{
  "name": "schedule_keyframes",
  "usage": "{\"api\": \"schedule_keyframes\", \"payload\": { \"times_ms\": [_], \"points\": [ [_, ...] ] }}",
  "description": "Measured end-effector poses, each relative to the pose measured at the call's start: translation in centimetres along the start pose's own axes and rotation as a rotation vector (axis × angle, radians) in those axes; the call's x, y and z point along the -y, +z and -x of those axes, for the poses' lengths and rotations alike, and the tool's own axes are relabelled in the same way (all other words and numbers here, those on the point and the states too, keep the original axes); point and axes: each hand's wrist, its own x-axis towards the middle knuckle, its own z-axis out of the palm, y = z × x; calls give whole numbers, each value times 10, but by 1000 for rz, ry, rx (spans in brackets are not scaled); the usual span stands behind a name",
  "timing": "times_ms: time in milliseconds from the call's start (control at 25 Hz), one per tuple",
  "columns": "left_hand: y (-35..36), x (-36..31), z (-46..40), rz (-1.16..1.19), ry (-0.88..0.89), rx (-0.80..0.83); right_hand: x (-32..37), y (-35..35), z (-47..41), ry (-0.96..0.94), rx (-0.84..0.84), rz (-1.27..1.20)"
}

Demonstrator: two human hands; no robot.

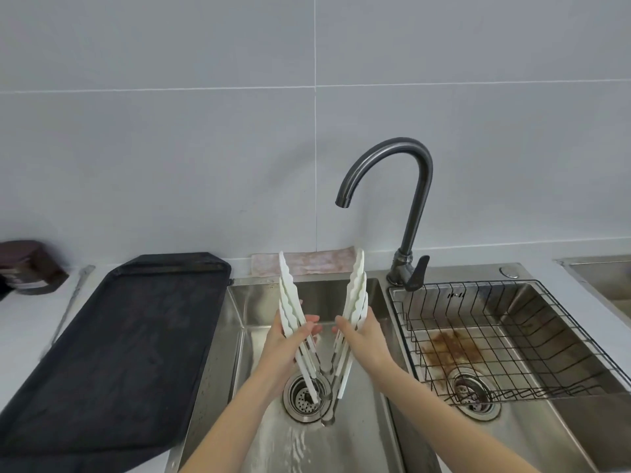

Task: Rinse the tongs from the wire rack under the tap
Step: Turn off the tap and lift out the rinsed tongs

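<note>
Tongs, several white pairs nested, are held splayed in a V over the left sink; one arm set is gripped by the left hand, the other by the right hand. No stream is visible beneath the tap. Wet plastic could be dropped.

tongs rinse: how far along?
Done: the tongs are out of the wire rack, which sits empty in the right basin. In hand: the left hand and right hand each grip one side, spreading the tongs open over the left basin below the tap. Left: no stream shows at the spout, though the basin floor looks wet, so whether the rinse has happened is unclear.
</note>
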Motion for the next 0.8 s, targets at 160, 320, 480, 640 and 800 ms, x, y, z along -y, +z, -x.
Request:
{"api": "schedule_keyframes", "payload": {
  "times_ms": [160, 320, 480, 640, 800],
  "points": [
    [-11, 4, 2, -47, -35, 1, -4, 4, 3, 80, 19, 82],
    [-17, 6, 2, -71, -39, -29, 0, 5, 3, 125, 17, 231],
    [-33, 1, 2, -40, -46, -41, 11, 14, 4, 90, 49, 364],
    [-57, -9, 1, -8, -43, -65, 24, 39, -5, 129, 117, 285],
    [-89, -24, -4, -6, -23, -102, 39, 73, -17, 129, 176, 278]
  ]
}}
